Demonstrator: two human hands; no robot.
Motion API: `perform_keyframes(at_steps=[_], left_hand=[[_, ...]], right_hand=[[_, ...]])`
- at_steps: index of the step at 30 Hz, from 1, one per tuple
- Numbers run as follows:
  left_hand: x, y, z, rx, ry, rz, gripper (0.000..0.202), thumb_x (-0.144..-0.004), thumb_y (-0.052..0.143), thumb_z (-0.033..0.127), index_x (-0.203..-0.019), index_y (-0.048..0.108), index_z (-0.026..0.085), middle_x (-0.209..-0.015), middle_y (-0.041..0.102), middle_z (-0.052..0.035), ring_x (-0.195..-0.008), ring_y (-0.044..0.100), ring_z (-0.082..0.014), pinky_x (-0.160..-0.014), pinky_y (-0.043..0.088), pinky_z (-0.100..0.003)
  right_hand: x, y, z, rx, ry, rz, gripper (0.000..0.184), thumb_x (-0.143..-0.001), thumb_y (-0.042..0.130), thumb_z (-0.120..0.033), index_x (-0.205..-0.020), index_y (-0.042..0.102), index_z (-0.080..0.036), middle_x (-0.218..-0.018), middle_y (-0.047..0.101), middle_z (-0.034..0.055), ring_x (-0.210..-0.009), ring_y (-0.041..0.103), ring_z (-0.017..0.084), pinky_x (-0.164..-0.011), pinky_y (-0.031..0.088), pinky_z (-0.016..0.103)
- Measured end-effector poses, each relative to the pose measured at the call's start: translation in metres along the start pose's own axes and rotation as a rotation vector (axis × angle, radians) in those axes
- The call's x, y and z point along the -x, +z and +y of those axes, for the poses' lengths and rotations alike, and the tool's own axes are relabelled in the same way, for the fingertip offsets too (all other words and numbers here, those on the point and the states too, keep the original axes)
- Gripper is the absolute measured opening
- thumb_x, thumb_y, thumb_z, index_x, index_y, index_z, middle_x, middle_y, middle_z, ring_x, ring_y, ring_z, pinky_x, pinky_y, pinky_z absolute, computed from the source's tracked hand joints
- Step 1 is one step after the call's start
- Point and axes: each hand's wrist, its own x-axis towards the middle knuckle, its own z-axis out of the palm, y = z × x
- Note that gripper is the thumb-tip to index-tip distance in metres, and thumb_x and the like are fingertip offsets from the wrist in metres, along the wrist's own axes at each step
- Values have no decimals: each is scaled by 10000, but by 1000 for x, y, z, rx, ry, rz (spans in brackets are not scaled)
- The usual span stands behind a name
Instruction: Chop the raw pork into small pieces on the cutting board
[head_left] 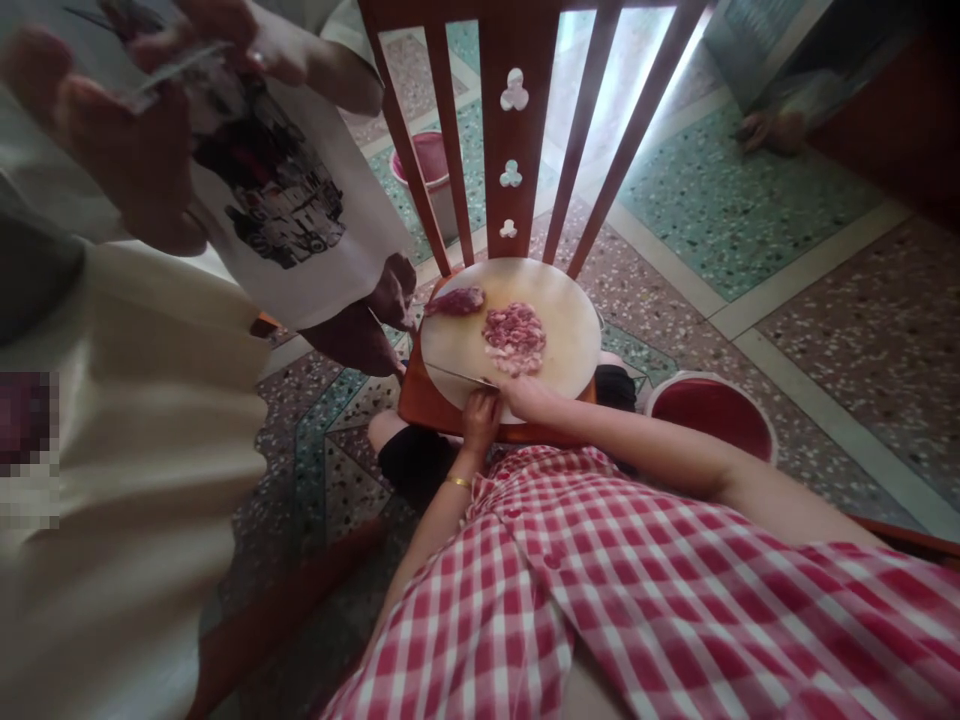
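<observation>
A round white cutting board (574, 345) rests on the seat of a wooden chair. On it are a heap of chopped raw meat (517, 335) and, at the left, a larger piece of raw meat (459, 301). My right hand (529, 398) is closed around a knife at the board's near edge. The knife's thin blade (456, 374), seen nearly edge-on, points left. Just below the blade, my left hand (482, 412) has its fingers curled against the board's near edge, beside my right hand. Whatever is under those fingers is hidden.
The chair back (510, 120) rises behind the board. A red-lined bucket (709, 415) stands at the right; another bucket (431, 165) sits beyond the chair. At left, a person's hands (127, 130) hold something clear above a cloth-covered surface (135, 450).
</observation>
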Motion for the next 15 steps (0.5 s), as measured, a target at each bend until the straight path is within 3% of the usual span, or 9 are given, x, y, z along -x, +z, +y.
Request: perform_keyframes(at_steps=[3,7,15], left_hand=[[0,-4,1,26,-6,-31,177,-885,477,249,-918,637,178,-906,624,-84,-917,560,-186,-823,466,-343],[1,-11,2,55,-29,-85,198,-885,479,256,-988,636,192,-969,625,-88,-978,542,-201,-881,442,-385],[7,-12,2,20,-68,-90,189,-892,461,237,-966,624,175,-941,612,-94,-937,546,-189,-844,457,-353]], right_hand=[[15,0,14,-17,7,23,351,-906,329,-185,-1207,502,-132,-960,668,131,-867,643,217,-707,463,275],[38,-2,34,15,143,7,317,-917,321,-228,-1103,564,-144,-862,676,126,-826,653,240,-685,466,301],[53,-5,16,10,98,-13,235,-894,381,-193,-979,597,-154,-862,679,130,-842,649,233,-683,459,284]])
